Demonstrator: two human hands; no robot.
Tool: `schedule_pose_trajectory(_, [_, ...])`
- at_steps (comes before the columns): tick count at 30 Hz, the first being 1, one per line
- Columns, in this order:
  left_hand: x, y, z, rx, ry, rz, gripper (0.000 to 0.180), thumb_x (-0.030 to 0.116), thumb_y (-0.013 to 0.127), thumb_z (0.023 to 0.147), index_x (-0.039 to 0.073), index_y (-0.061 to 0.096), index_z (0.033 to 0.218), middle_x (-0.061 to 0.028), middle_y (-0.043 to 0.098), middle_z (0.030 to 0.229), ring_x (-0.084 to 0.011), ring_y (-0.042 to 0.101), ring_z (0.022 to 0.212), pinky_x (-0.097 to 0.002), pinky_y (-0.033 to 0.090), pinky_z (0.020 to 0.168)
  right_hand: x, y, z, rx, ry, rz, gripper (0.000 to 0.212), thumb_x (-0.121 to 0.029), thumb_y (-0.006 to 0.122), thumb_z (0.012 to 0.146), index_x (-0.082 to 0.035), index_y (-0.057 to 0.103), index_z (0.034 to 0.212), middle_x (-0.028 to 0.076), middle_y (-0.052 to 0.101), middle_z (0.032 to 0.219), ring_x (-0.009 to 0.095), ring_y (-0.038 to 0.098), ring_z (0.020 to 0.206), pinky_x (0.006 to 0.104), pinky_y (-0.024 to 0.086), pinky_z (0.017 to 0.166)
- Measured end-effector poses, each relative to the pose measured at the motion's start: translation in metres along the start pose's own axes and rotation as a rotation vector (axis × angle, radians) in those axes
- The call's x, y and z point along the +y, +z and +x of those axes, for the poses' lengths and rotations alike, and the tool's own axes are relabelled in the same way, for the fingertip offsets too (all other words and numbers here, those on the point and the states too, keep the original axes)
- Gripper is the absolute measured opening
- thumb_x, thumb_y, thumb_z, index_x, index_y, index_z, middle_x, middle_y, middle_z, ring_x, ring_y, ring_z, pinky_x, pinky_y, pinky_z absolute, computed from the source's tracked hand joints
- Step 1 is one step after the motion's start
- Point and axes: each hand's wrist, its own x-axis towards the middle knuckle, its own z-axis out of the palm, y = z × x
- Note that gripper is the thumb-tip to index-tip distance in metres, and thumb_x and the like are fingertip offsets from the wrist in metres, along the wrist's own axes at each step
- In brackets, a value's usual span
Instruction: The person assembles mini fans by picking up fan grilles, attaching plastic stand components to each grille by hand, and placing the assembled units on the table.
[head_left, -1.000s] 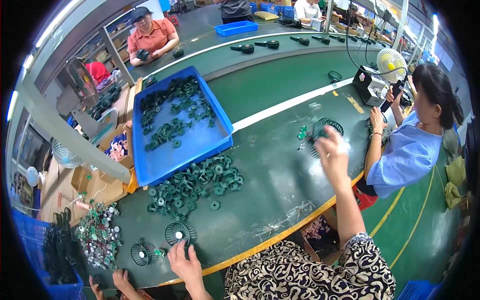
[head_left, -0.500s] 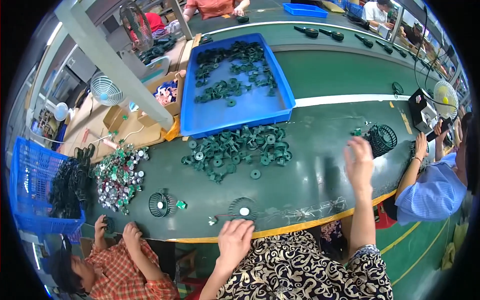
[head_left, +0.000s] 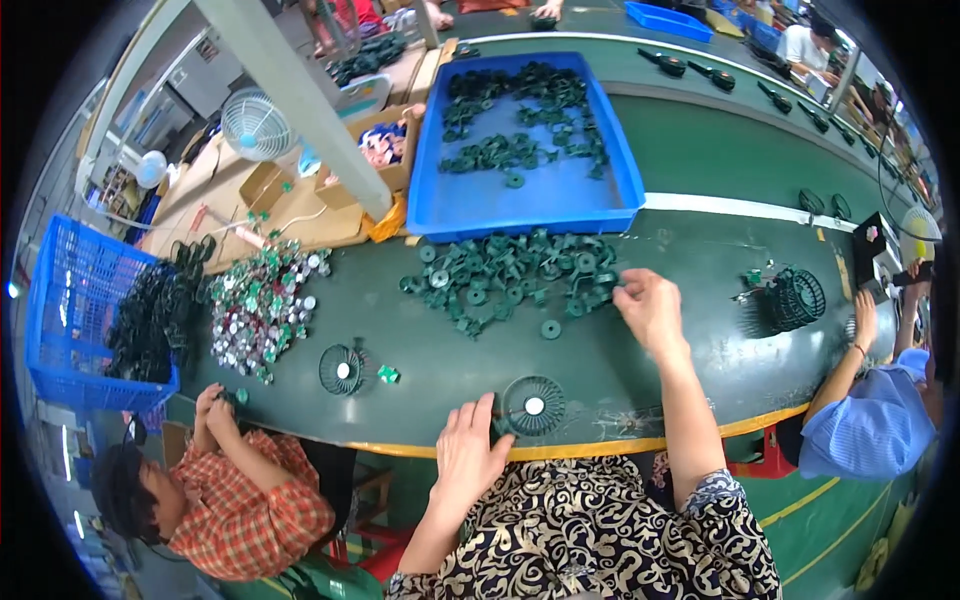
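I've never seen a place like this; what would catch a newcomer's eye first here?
Probably the big blue tray at the upper middle, holding dark green parts. Just in front of it lies a loose heap of green parts, with the right hand at its right edge. Nearer, the left hand is beside a round fan cage.

Upper garment [head_left: 600,530]: black or very dark fabric, visible beyond the near edge of the table [head_left: 450,360]. Surface marking: dense, all-over cream print of curling scrolls and leaf-like shapes with rounded ends. Right sleeve [head_left: 715,505]: loose, same print, ending near the elbow; its hem band appears paler and greyish. Left sleeve [head_left: 412,586]: dark, patterned, only a small portion visible at the lower picture edge. Forearms: uncovered. Left hand [head_left: 468,450] and right hand [head_left: 650,308]: bare.
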Motion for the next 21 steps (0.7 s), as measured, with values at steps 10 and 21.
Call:
schedule_pose_trajectory(10, [-0.005, 0.006, 0.011, 0.261, -0.018, 0.039, 0.027, 0.010, 0.077, 0.082, 0.003, 0.072, 0.108, -0.0103, 0.070, 0.087, -0.0340, 0.065, 0.086, -0.0463, 0.053, 0.074, 0.026, -0.023, -0.058, 0.048, 0.098, 0.086, 0.043, -0.003, 0.069, 0.089, -0.002, 0.064, 0.131, 0.008, 0.068, 0.070, 0.015, 0.059, 0.060, 0.0310, 0.051, 0.064])
schedule_pose_trajectory(21, [-0.013, 0.001, 0.011, 0.143, 0.020, -0.247, 0.015, 0.013, 0.077, 0.088, 0.003, 0.078, 0.099, -0.0123, 0.073, 0.086, -0.0313, 0.066, 0.078, -0.0405, 0.053, 0.072, 0.057, -0.034, -0.074, 0.182, -0.239, -0.370, 0.035, -0.009, 0.075, 0.090, -0.008, 0.070, 0.125, 0.017, 0.060, 0.115, 0.032, 0.064, 0.090, 0.0394, 0.054, 0.079])
